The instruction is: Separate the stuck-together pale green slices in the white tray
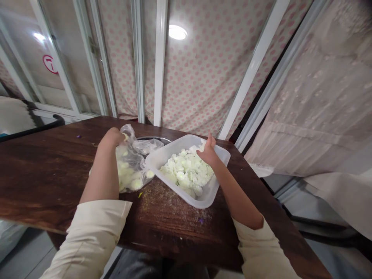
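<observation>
Left hand point(115, 136) bent inward, right hand point(208, 151) splayed

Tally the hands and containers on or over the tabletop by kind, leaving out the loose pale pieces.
Hands: 2 (left hand, right hand)
Plastic tub: 1
Clear plastic bag: 1
Round metal-rimmed vessel, mostly hidden: 1
Total: 5
</observation>
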A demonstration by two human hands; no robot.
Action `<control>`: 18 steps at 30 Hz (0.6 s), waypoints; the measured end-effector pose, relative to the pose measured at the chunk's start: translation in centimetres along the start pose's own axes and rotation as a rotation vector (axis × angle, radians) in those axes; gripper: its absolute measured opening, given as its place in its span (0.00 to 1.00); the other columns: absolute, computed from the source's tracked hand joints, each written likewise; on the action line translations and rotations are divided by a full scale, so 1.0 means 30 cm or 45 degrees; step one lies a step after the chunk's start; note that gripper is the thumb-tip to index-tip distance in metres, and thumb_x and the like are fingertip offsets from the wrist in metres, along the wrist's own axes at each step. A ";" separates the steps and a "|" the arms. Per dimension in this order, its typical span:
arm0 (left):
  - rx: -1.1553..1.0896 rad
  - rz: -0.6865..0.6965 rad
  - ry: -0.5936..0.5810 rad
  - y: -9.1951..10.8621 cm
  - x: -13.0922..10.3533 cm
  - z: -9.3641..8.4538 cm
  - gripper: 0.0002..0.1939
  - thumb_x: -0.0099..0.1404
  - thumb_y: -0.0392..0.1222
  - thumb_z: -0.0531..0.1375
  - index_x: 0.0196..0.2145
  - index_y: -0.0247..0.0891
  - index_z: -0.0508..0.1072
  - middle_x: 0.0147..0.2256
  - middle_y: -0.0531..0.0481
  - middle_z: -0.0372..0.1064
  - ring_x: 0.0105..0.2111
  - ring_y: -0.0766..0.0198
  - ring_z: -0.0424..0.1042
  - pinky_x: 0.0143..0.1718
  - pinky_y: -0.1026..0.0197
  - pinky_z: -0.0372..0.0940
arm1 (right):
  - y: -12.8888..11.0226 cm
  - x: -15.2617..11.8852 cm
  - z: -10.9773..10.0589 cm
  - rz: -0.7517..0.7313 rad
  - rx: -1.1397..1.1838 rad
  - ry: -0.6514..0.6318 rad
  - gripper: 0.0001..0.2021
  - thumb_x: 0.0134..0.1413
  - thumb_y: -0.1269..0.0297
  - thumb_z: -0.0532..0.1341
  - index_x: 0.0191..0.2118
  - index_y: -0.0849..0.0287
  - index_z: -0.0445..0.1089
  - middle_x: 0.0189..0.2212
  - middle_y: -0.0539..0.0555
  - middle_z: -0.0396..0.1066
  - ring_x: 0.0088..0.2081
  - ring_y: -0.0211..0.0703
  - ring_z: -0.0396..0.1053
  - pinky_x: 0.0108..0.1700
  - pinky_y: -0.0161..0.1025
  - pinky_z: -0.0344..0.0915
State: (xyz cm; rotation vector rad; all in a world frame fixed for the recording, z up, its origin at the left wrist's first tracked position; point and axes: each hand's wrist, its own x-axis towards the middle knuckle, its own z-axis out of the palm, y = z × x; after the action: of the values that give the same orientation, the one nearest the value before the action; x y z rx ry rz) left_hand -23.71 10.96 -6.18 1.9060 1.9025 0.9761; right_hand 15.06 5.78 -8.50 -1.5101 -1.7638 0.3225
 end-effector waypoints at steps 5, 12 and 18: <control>0.011 -0.427 0.053 0.099 -0.059 -0.031 0.09 0.45 0.42 0.58 0.21 0.30 0.68 0.11 0.52 0.58 0.20 0.64 0.61 0.25 0.61 0.54 | -0.019 -0.012 0.000 0.064 -0.139 -0.105 0.58 0.33 0.49 0.63 0.60 0.52 0.18 0.61 0.60 0.14 0.62 0.59 0.28 0.57 0.57 0.42; 0.008 -0.302 0.451 0.201 -0.121 -0.081 0.09 0.47 0.43 0.57 0.22 0.32 0.66 0.18 0.53 0.55 0.24 0.67 0.59 0.25 0.64 0.52 | -0.049 -0.018 -0.010 0.037 -0.205 -0.124 0.46 0.44 0.41 0.51 0.61 0.51 0.23 0.62 0.57 0.21 0.62 0.56 0.29 0.57 0.60 0.36; -0.006 -0.199 0.498 0.229 -0.134 -0.103 0.10 0.46 0.40 0.58 0.26 0.31 0.70 0.18 0.54 0.55 0.23 0.69 0.57 0.24 0.66 0.51 | -0.039 -0.015 -0.008 0.014 -0.202 -0.194 0.44 0.45 0.40 0.49 0.62 0.51 0.25 0.63 0.56 0.21 0.62 0.56 0.28 0.57 0.60 0.36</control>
State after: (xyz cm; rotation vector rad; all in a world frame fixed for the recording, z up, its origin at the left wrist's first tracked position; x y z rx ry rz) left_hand -19.96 5.62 -0.68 1.6212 2.2146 1.3790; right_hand 14.37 4.98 -7.75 -1.6442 -1.9400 0.3165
